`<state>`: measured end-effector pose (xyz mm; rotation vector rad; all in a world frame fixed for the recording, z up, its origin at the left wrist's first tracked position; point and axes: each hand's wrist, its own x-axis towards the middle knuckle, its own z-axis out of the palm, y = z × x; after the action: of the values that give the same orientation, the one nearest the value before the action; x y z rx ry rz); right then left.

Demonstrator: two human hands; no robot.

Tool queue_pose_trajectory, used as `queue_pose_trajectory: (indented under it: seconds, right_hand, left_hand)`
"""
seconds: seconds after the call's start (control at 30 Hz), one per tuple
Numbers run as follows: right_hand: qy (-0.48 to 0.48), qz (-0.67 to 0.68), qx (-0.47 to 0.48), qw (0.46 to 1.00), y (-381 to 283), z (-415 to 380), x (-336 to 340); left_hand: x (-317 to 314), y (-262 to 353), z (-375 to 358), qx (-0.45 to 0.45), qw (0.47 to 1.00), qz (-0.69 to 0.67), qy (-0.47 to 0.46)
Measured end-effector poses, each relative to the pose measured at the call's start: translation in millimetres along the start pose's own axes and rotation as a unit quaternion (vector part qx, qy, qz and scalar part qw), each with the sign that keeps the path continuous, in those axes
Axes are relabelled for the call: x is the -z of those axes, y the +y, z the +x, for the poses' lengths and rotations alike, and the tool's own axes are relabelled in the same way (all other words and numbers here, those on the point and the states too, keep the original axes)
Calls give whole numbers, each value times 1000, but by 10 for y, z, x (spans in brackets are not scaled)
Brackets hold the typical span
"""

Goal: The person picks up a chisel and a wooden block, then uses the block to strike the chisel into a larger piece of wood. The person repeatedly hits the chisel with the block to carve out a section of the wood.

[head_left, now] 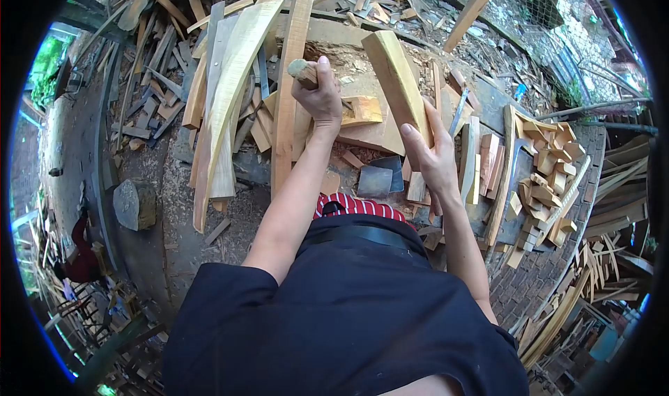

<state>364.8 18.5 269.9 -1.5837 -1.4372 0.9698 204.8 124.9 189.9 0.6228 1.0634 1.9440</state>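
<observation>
My left hand (pixel 322 102) is closed round a thick wooden handle (pixel 302 70), whose rounded end sticks up past the thumb. Whatever sits at the handle's other end is hidden. With my right hand (pixel 433 148) I grip a long, slightly curved wood block (pixel 391 70) near its lower end, thumb lying along its face. The block is tilted, its top leaning left and away from me. Between the hands, a short yellowish wood piece (pixel 362 110) lies on a larger wood block (pixel 380 134) on the bench. Nearer my waist are grey metal plates (pixel 376 181).
Long boards (pixel 294 40) and a curved pale plank (pixel 240 68) stand at the left. Many small wood blocks (pixel 550 187) are heaped at the right. A round log stump (pixel 136 204) sits far left; another person (pixel 85 253) appears beyond.
</observation>
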Motion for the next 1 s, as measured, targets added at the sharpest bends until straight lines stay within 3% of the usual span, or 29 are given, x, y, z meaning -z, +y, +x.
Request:
queue_pose_trajectory:
  seconds: [1.0]
  right_hand:
    - [-32,-7,-18,999,77,81,29]
  left_hand:
    - [-13,33,-12,9,1000,9,5]
